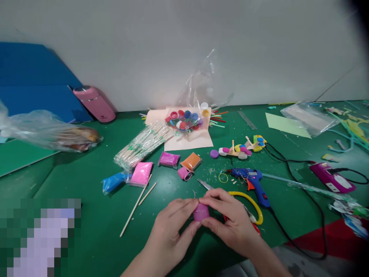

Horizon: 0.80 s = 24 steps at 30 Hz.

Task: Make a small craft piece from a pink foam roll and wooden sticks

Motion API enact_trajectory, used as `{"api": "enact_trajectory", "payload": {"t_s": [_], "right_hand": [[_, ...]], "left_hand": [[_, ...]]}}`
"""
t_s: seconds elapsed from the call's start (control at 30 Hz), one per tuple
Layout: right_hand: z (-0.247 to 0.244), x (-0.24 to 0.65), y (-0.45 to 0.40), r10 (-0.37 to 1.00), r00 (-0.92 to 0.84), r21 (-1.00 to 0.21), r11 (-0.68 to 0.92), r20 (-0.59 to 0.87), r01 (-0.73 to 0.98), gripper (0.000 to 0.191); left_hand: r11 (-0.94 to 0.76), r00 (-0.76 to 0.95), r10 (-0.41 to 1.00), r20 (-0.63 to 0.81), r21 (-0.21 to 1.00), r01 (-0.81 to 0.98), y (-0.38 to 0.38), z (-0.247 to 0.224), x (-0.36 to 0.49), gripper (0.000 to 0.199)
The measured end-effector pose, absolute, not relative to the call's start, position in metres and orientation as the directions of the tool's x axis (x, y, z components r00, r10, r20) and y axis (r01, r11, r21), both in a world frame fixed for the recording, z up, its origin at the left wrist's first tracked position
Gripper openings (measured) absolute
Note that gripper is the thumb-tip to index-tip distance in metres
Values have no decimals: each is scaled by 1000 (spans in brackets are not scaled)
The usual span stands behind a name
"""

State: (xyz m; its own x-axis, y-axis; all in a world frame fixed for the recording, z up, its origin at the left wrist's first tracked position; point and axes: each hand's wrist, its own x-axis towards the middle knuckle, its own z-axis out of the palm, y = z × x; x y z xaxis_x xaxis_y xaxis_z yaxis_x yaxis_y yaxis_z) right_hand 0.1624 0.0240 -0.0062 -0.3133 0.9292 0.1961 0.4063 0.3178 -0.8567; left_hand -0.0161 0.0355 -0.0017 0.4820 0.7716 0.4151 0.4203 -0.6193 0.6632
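A small purple cap-shaped piece (201,212) is held between both hands above the green table. My left hand (175,221) pinches it from the left, thumb below and fingers on top. On the other side, my right hand (226,215) grips its right edge the same way. Partly under the right hand lie scissors (245,198) with yellow and red handles, blades pointing up-left. Just beyond the hands are a pink ring-like piece (184,174) and an orange clay packet (191,161).
A blue glue gun (256,184) with a trailing cable lies at right, near a purple power bank (333,177). Wooden sticks (132,211), pink clay (141,173) and blue clay (113,182) are at left. Behind are bagged bottle caps (184,119) and a pink flask (95,104).
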Motion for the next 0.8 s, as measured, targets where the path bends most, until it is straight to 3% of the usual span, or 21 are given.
{"api": "enact_trajectory", "payload": {"t_s": [0.57,0.8], "right_hand": [[-11,160,23,938,-281,-860,309,205,405,30],[-23,163,24,959,-245,-931,213,141,296,26]], "left_hand": [[-580,456,799,392,703,412,33,-8,-16,31],[-471,408,860,306,782,408,37,-6,-11,22]]}}
